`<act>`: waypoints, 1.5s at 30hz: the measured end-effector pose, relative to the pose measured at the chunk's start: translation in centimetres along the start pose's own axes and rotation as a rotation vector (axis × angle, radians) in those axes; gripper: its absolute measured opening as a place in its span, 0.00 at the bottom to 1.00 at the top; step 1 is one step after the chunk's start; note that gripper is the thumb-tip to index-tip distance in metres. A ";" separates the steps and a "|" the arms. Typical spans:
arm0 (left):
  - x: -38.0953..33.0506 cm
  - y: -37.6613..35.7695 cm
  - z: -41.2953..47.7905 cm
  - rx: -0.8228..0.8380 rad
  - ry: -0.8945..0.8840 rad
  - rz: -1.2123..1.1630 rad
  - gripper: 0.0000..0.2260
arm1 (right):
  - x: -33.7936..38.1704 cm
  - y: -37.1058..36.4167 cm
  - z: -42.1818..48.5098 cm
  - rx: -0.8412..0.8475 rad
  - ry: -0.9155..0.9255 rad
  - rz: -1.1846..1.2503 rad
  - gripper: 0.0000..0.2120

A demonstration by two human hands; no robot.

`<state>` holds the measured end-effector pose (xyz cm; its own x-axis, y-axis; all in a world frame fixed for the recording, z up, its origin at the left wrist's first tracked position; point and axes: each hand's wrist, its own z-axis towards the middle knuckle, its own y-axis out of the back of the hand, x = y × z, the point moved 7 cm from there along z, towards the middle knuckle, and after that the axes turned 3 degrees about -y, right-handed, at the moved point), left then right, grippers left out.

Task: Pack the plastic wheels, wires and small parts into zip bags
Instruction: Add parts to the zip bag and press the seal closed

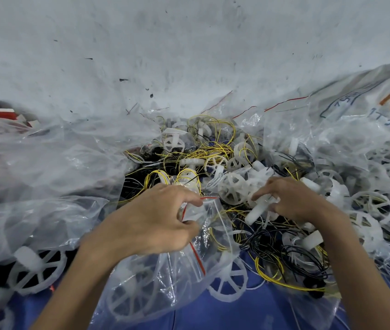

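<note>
Clear zip bag (210, 210) pinched by left hand (151, 222), right hand (293, 201) curled round white plastic part (257, 211)

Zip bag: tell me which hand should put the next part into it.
Right. The right hand has a white plastic part in its grip, just beside the mouth of the zip bag. The left hand is occupied pinching that mouth open.

Plastic wheels (227, 282), tangled wires (291, 263) and zip bags (34, 163) litter a blue surface (260, 315).
</note>
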<state>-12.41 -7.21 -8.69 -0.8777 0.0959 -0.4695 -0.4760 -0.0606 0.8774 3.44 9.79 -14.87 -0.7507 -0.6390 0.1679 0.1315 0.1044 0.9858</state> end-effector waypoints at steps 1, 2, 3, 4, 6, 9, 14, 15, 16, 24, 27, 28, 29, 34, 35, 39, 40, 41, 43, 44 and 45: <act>0.2 0.0 0.0 -0.005 0.006 -0.005 0.20 | 0.1 0.2 0.0 0.001 0.011 0.008 0.21; 0.4 0.0 0.0 -0.008 0.010 -0.007 0.20 | 0.1 0.5 -0.1 -0.002 0.019 0.015 0.20; 0.5 0.0 0.1 -0.010 0.012 -0.009 0.20 | 0.2 0.7 -0.2 -0.008 0.021 0.024 0.19; 0.6 -0.1 0.1 -0.015 0.009 -0.009 0.20 | 0.1 0.9 -0.2 -0.016 0.018 0.036 0.18; 0.7 0.1 0.2 -0.049 -0.003 -0.007 0.20 | 0.1 1.5 -0.5 -0.045 0.015 0.067 0.17; 0.9 0.1 0.1 -0.077 -0.002 -0.010 0.20 | 0.7 2.7 -0.9 -0.124 0.049 0.131 0.16; 0.7 -0.1 0.2 -0.050 -0.013 0.021 0.20 | 2.8 5.4 -1.9 -0.298 0.178 0.366 0.19; 0.8 -0.1 0.3 -0.048 -0.019 0.009 0.20 | 3.1 5.7 -2.1 -0.280 0.205 0.503 0.21; 0.9 -0.2 0.3 -0.039 -0.022 0.003 0.19 | 3.5 5.7 -2.4 -0.238 0.220 0.664 0.24; 1.1 -0.1 0.4 -0.058 0.005 0.061 0.19 | 5.5 3.3 -1.8 0.055 0.226 1.501 0.20; 1.4 0.1 0.7 -0.114 0.034 0.017 0.19 | 6.9 3.0 -1.8 0.177 0.259 1.749 0.18; 1.5 0.2 0.8 -0.130 0.050 0.006 0.20 | 7.5 2.7 -1.7 0.217 0.248 1.828 0.17; 1.5 0.3 0.9 -0.151 0.060 -0.013 0.20 | 8.0 2.4 -1.6 0.240 0.219 1.883 0.17; 1.9 1.3 0.8 -0.301 0.080 -0.059 0.25 | 9.4 2.3 -1.4 0.167 0.086 1.926 0.08; 2.0 1.6 0.7 -0.342 0.099 -0.062 0.26 | 9.6 2.8 -1.6 0.166 0.116 1.962 0.08; 2.2 2.4 0.7 -0.437 0.141 -0.152 0.27 | 11.1 4.3 -2.6 0.198 0.263 1.912 0.17; 2.1 2.4 0.7 -0.432 0.131 -0.200 0.28 | 11.2 4.0 -2.6 0.173 0.241 1.831 0.18; 1.7 2.4 0.6 -0.420 0.117 -0.256 0.31 | 11.4 3.4 -2.5 0.146 0.209 1.732 0.18; 1.1 2.3 0.4 -0.402 0.073 -0.386 0.32 | 11.9 2.2 -2.3 0.162 0.173 1.563 0.17; 0.7 2.2 0.3 -0.383 0.022 -0.445 0.30 | 12.3 1.7 -2.4 0.218 0.168 1.521 0.17; 0.2 2.0 0.3 -0.338 -0.033 -0.500 0.27 | 12.7 1.2 -2.5 0.284 0.167 1.504 0.17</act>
<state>-13.54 -6.98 -7.06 -0.5437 0.2243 -0.8088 -0.8263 -0.3119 0.4690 -4.31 -0.05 -11.53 0.0404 0.1138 0.9927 0.5383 0.8345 -0.1175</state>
